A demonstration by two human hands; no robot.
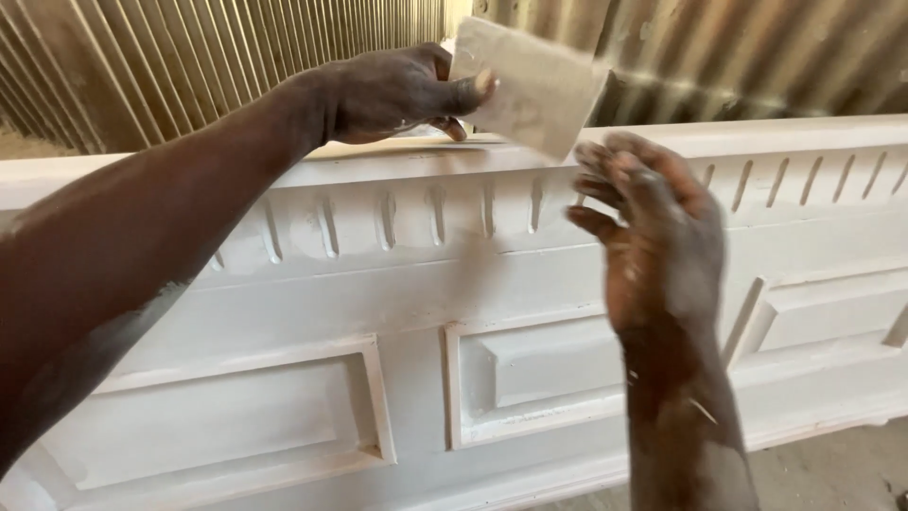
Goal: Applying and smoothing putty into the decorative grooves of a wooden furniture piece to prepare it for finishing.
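Note:
My left hand is raised above the top edge of a white panelled wooden piece and grips a pale, dusty rectangular sheet, held by thumb and fingers at its left side. My right hand hovers in front of the panel, just below the sheet, fingers spread and curled, dusted white, holding nothing. The sheet's lower corner sits close to my right fingertips. The panel has a row of short vertical grooves under its top rail and raised rectangular fields below.
Behind the panel stands a corrugated metal wall. A patch of grey dusty floor shows at the lower right, below the panel's bottom edge.

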